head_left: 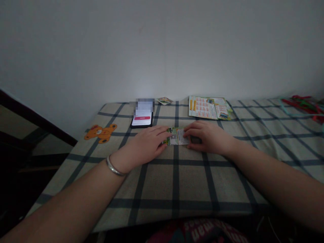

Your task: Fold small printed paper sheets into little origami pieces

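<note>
A small printed card [180, 136] with green edges, text and a square code-like patch lies on the checked tablecloth in front of me. My left hand [152, 141], with a silver bangle at the wrist, has its fingertips and thumb on the card's left end. At its right end, my right hand [206, 136] curls its fingers onto the card, the thumb at the near corner. Parts of both ends are hidden under the fingers.
Behind my left hand lies a phone [142, 114] with a lit screen. A small colourful packet or card [164, 100] lies by the wall. Printed sheets [202, 107] overlap at the back right. An orange bear cutout [101, 133] is at left, red and green strands [301, 104] far right.
</note>
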